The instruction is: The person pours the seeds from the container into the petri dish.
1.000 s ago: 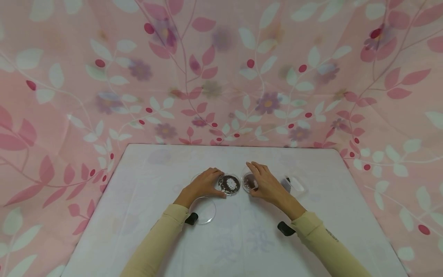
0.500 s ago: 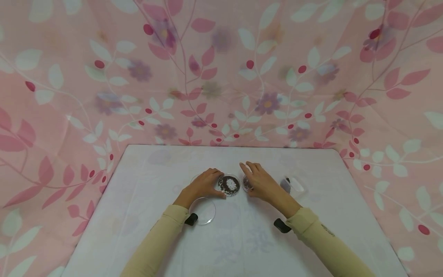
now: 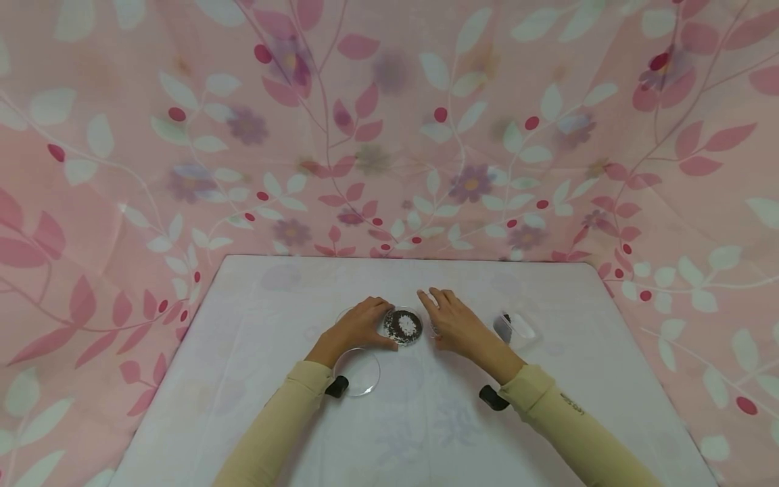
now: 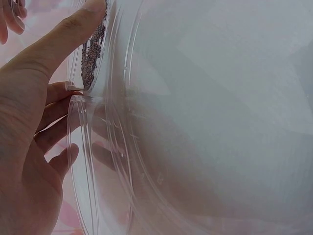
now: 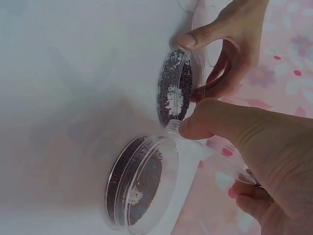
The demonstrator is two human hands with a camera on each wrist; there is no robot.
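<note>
My left hand (image 3: 359,325) curls thumb and fingers round the sides of a clear petri dish (image 3: 403,326) on the table. Small dark seed-like grains ring a white patch in it. Close to its right, my right hand (image 3: 459,328) pinches a thin clear piece, which looks like a petri dish lid (image 5: 210,151), between thumb and fingers. Under that wrist, in the right wrist view, stands a second petri dish (image 5: 134,186) with dark grains and a pale centre; the hand hides most of it in the head view.
A clear round dish or lid (image 3: 358,372) lies before my left wrist; another clear rim (image 3: 343,312) shows partly behind the left hand. To the right sits a clear container (image 3: 520,328) with a dark patch. The white-covered table (image 3: 426,433) ends at a pink flowered backdrop (image 3: 389,135).
My right hand has shifted left toward the left-hand dish, covering the dark-grained dish that showed beside its fingers. The left hand and its dish have stayed put.
</note>
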